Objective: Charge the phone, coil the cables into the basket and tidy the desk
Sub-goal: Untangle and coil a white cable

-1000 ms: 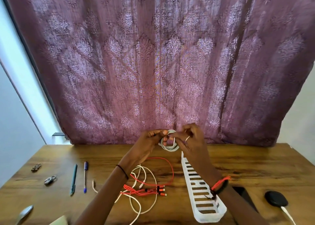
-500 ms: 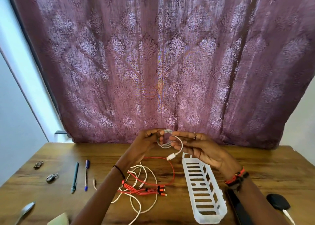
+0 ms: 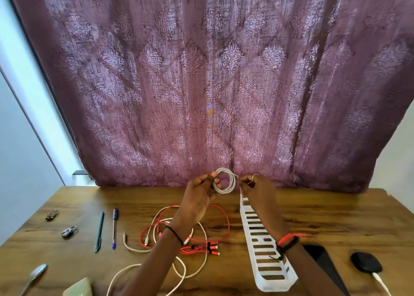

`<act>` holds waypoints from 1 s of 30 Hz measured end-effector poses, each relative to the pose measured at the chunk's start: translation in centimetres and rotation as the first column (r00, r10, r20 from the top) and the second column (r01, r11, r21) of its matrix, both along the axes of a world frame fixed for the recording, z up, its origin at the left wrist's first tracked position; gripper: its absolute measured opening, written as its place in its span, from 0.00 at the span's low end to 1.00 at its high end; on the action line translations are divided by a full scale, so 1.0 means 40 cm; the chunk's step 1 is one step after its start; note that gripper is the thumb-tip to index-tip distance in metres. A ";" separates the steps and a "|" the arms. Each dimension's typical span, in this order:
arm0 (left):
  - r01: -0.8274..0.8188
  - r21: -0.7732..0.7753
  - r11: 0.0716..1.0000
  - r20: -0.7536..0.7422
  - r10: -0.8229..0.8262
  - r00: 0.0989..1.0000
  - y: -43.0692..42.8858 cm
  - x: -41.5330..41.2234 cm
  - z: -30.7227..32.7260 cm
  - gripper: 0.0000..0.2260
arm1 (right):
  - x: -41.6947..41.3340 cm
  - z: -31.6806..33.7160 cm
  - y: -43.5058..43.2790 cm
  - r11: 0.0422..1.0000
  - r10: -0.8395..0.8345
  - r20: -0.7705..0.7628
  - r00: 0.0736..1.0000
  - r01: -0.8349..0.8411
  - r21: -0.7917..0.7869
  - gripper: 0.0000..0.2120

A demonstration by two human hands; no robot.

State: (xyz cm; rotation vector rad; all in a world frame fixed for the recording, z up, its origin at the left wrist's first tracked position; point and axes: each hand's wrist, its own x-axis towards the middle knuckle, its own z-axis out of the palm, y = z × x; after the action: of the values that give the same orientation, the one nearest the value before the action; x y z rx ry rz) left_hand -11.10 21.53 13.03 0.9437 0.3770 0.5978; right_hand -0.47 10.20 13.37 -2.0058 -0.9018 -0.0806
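Held above the bench (image 3: pixel 336 217), a coiled white cable (image 3: pixel 226 191) is gripped by my left hand (image 3: pixel 201 190) and pinched by my right hand (image 3: pixel 257 188). Coiling looks done. Next, I'd lower it into the white basket (image 3: pixel 272 283) below, keeping the loops together.

Pens, two: green pen (image 3: pixel 98 231), blue pen (image 3: pixel 114 228). Small metal pieces (image 3: pixel 52 214) (image 3: pixel 69 231), two. One spoon (image 3: pixel 33 277), one basket (image 3: pixel 274 285), one coiled white cable (image 3: pixel 225 181), one red cable (image 3: pixel 197 248), one phone (image 3: pixel 322 260), one black puck (image 3: pixel 366 265).
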 end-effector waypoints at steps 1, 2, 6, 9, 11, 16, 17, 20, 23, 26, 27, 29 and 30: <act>-0.026 -0.027 0.999 0.007 0.026 1.000 -0.009 0.007 -0.007 0.10 | -0.007 -0.005 0.006 1.000 0.006 -0.051 0.999 -0.005 0.021 0.06; -0.047 -0.045 0.998 0.016 0.048 0.999 -0.018 0.013 -0.014 0.09 | -0.012 -0.010 0.011 0.999 0.005 -0.089 0.996 -0.001 0.045 0.07; -0.085 -0.049 0.995 0.051 0.088 0.995 -0.048 0.024 -0.029 0.09 | -0.017 -0.022 0.036 0.994 -0.009 -0.192 0.981 0.030 0.107 0.23; -0.077 -0.058 0.995 0.064 0.080 0.995 -0.056 0.028 -0.034 0.09 | -0.017 -0.027 0.043 0.992 0.044 -0.292 0.955 -0.007 0.125 0.11; -0.074 -0.048 0.996 0.035 0.075 0.997 -0.057 0.030 -0.037 0.09 | -0.013 -0.036 0.045 0.991 0.056 -0.303 0.951 -0.016 0.132 0.07; -0.018 0.045 0.999 -0.035 0.019 0.999 -0.063 0.030 -0.045 0.11 | -0.006 -0.057 0.049 0.995 -0.013 -0.286 0.958 0.040 0.088 0.09; -0.018 0.083 0.996 -0.047 0.022 0.999 -0.061 0.028 -0.048 0.11 | -0.007 -0.058 0.049 0.995 -0.008 -0.294 0.956 0.035 0.088 0.09; -0.027 0.214 0.977 -0.042 0.036 0.998 -0.053 0.017 -0.060 0.11 | -0.008 -0.055 0.048 0.996 0.014 -0.293 0.956 0.014 0.093 0.09; -0.039 0.349 0.936 -0.055 0.062 0.997 -0.042 0.012 -0.067 0.10 | -0.010 -0.045 0.045 0.989 0.081 -0.356 0.931 -0.031 0.144 0.06; -0.124 0.488 0.864 -0.096 0.195 0.976 -0.024 0.016 -0.071 0.09 | -0.017 -0.037 0.042 0.949 0.207 -0.591 0.779 -0.013 0.314 0.05; -0.144 0.510 0.848 -0.104 0.227 0.968 -0.019 0.018 -0.074 0.09 | -0.018 -0.032 0.041 0.936 0.250 -0.663 0.706 -0.003 0.351 0.06; -0.158 0.498 0.853 -0.102 0.238 0.966 -0.014 0.016 -0.080 0.09 | -0.021 -0.017 0.038 0.921 0.332 -0.758 0.561 -0.018 0.390 0.06; -0.155 0.477 0.865 -0.091 0.225 0.970 -0.012 0.016 -0.086 0.09 | -0.021 -0.009 0.036 0.911 0.373 -0.790 0.487 -0.029 0.412 0.06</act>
State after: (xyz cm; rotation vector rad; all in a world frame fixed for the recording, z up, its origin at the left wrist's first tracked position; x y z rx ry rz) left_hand -10.47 21.05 9.61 1.4323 0.4702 0.8264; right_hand -1.30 11.65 13.00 -1.2871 -0.3916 0.8052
